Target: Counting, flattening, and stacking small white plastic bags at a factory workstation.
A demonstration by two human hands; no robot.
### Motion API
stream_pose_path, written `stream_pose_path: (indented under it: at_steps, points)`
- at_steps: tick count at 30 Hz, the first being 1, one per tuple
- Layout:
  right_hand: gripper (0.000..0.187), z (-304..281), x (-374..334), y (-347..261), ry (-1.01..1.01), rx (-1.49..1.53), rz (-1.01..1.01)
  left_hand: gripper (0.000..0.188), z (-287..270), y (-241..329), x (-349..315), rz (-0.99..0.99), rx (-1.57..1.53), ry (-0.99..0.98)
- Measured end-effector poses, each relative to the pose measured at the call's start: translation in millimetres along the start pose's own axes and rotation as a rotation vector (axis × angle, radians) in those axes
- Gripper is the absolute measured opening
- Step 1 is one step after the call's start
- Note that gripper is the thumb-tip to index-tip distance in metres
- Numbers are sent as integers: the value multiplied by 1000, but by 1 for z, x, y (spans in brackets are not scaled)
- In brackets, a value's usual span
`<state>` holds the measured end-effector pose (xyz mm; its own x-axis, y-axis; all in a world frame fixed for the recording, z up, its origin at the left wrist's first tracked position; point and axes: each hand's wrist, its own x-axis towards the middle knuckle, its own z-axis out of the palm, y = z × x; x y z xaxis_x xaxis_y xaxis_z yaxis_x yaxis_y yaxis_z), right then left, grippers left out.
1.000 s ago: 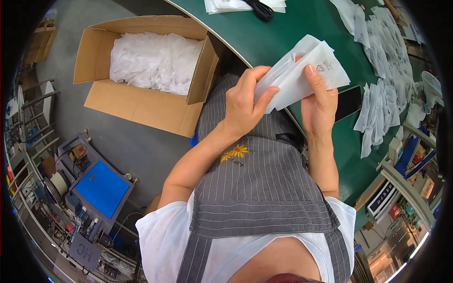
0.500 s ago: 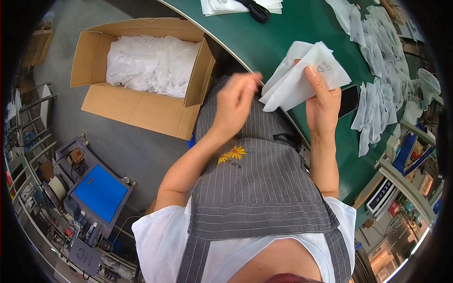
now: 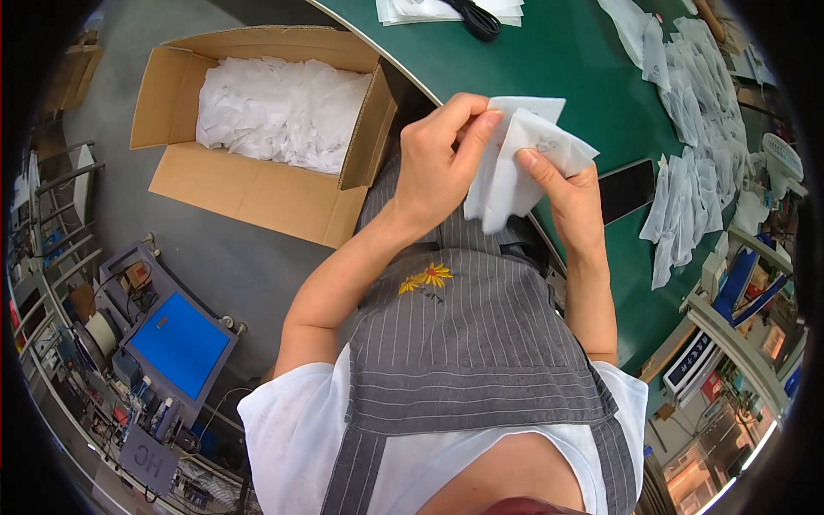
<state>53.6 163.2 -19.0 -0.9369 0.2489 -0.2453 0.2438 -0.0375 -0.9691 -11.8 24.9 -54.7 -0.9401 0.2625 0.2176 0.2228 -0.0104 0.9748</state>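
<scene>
My right hand (image 3: 566, 193) grips a few white translucent plastic bags (image 3: 536, 159), thumb pressed on the front one, over the near edge of the green table. Small dark printing shows on the front bag. At the rear bag's top left corner, my left hand (image 3: 446, 159) pinches the film between thumb and forefinger. The bags fan slightly apart between the two hands, their lower ends hanging loose. How many are held cannot be made out.
An open cardboard box (image 3: 257, 189) full of white bags (image 3: 275, 112) stands to the left. On the green table (image 3: 566, 60) lie a dark phone (image 3: 627, 190), a coiled black cable (image 3: 477, 21), white sheets (image 3: 408, 12) and spread rows of bags (image 3: 699, 129).
My left hand has moved up and right from empty air and now pinches a corner of the bags. My right hand has shifted slightly left with them.
</scene>
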Motion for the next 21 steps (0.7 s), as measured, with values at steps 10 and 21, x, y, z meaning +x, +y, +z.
stream_pose_path:
  at_steps: [10, 21]
  points:
    - [21, 4, 1, -2, -94, -199, 85, 20, 12, -5, -22, 68, -133, -10]
    - [98, 6, 15, -16, -234, -49, -2, 9, -34, 5, -6, -5, -359, 76]
